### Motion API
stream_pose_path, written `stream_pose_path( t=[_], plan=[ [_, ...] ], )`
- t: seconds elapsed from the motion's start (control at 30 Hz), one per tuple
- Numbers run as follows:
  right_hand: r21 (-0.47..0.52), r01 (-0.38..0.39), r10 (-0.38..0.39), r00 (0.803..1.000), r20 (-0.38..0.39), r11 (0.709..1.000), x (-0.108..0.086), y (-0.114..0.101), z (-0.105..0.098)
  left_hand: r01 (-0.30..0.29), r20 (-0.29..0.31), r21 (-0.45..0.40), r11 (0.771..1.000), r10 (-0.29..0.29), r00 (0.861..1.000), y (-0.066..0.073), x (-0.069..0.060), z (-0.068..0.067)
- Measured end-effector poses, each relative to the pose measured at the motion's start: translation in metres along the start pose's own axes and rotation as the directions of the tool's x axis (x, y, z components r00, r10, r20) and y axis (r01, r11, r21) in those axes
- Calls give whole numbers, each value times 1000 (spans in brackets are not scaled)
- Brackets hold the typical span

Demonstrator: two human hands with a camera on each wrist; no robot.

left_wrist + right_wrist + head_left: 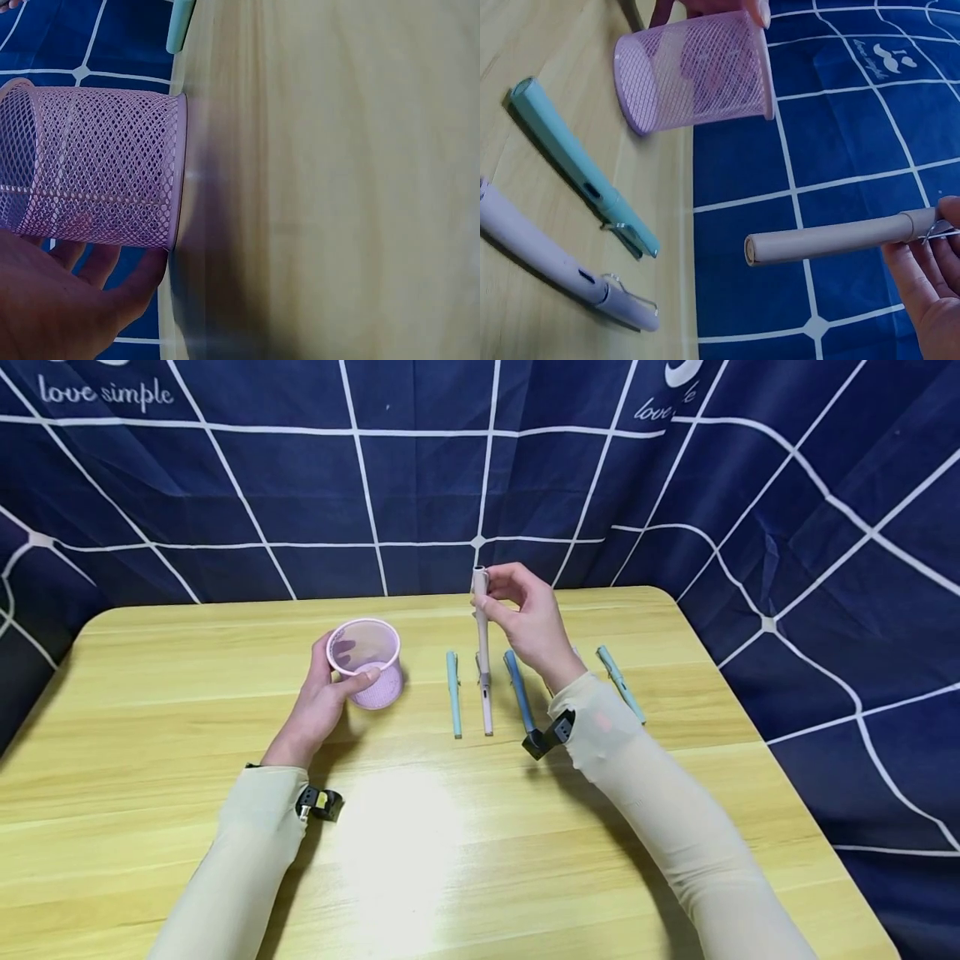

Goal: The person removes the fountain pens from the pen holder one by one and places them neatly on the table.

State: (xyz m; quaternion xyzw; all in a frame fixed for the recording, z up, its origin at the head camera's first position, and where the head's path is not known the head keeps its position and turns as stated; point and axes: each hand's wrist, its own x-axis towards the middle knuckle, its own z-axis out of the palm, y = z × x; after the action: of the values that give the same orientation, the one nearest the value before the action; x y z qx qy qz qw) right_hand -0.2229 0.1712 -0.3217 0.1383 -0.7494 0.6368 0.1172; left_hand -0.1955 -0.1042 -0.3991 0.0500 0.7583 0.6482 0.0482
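Observation:
A pink mesh pen cup (384, 692) is gripped by my left hand (313, 708), thumb over the rim and fingers round its far side. Whether its base touches the table I cannot tell. My right hand (538, 625) pinches a beige-grey pen (825, 240) near its clip end; the other end points down, above the table in the right wrist view. Below it lie a light teal pen (453, 695) and a lilac pen (487, 710). A blue pen (518, 687) lies under the right wrist, and a green-teal pen (621, 683) farther right. Something between these two is mostly hidden by the wrist.
The wooden table (187, 710) has a rounded far edge. Behind it and along the right hangs a dark blue cloth (285, 485) with white lines. Black wrist cameras sit on both sleeves, the right camera (547, 735) close over the blue pen's lower end.

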Motion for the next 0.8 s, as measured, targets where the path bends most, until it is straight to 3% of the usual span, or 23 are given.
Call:
stream_pose_path(
  t=[0.8],
  plan=[
    [-29, -100, 100, 995, 18, 995, -12, 9, -26, 13, 0, 2, 1000, -13, 1000, 2, -2, 0]
  ],
)
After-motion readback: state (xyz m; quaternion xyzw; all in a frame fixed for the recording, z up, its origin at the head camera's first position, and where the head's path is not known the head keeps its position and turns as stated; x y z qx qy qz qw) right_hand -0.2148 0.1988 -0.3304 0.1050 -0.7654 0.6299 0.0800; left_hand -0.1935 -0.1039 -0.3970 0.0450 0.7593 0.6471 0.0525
